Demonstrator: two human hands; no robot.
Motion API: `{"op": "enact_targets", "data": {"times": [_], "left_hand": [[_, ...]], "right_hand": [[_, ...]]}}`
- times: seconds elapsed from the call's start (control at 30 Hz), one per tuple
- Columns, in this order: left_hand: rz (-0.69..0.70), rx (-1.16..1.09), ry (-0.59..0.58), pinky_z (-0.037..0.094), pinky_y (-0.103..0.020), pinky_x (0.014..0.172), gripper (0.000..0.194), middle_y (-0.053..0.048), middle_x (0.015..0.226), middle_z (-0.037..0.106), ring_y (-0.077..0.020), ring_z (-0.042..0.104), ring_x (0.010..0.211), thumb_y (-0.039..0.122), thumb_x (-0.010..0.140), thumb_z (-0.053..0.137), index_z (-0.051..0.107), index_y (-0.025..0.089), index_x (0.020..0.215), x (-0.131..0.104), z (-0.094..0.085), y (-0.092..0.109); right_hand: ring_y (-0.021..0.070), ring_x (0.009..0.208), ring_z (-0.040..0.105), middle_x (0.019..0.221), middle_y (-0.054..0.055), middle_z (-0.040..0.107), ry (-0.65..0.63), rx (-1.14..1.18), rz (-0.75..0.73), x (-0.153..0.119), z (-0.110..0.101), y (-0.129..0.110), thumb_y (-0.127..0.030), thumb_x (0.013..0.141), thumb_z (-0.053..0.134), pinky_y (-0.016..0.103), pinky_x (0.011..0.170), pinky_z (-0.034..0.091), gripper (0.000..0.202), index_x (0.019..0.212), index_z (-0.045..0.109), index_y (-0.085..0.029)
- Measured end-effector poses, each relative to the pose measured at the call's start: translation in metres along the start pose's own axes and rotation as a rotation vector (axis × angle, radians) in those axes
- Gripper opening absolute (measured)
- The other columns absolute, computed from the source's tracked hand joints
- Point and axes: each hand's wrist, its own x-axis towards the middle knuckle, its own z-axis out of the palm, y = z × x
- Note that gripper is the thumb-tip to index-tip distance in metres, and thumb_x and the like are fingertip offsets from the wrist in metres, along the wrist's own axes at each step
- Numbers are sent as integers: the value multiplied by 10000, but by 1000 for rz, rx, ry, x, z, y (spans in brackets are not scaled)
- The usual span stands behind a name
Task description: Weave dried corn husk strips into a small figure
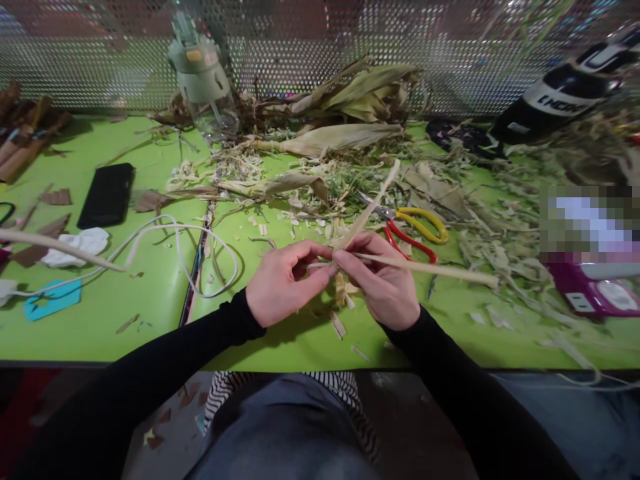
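Two hands meet over the near middle of one green table (150, 340). The left hand (293, 283) and the right hand (383, 283) pinch narrowly, thumb to fingers, on pale dried husk strips. Two long ends can be counted; how many pieces the fingers cover cannot be told. One end, the upper strip (367, 217), has its long axis slanting away, its tip pointing far and right. The other, the side strip (440, 270), runs nearly left to right, its tip pointing right and slightly near. Just beyond the right hand lies one pair of scissors (387, 214), with two handles, one yellow, one red. Far left stand one clear tumbler (203, 83) and, nearer, one black phone (107, 195) lying flat; far right leans one black bottle (555, 100).
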Motion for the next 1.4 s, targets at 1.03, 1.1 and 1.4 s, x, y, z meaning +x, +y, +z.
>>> {"op": "enact_targets", "data": {"times": [1.03, 1.1, 1.4], "left_hand": [[-213, -412, -37, 281, -193, 481, 130, 53, 591, 499, -55, 374, 506, 195, 680, 583, 464, 181, 730, -1, 9, 3], [-261, -473, -80, 274, -191, 455, 115, 40, 588, 536, -54, 373, 476, 224, 716, 574, 470, 181, 740, 0, 6, 3], [-310, -566, -151, 380, -200, 516, 159, -20, 644, 645, -69, 519, 517, 283, 805, 577, 506, 156, 741, 4, 1, 1]], "right_hand": [[79, 571, 533, 725, -43, 565, 17, 72, 26, -2, 7, 8, -368, 773, 694, 209, 529, 477, 192, 789, 563, -228], [69, 530, 497, 677, -47, 538, -27, 68, 66, 1, 5, 5, -390, 795, 669, 192, 482, 438, 195, 810, 580, -217], [74, 473, 403, 586, -41, 476, -66, -139, 66, 4, -3, -2, -505, 862, 538, 209, 433, 339, 336, 825, 621, -182]]}}
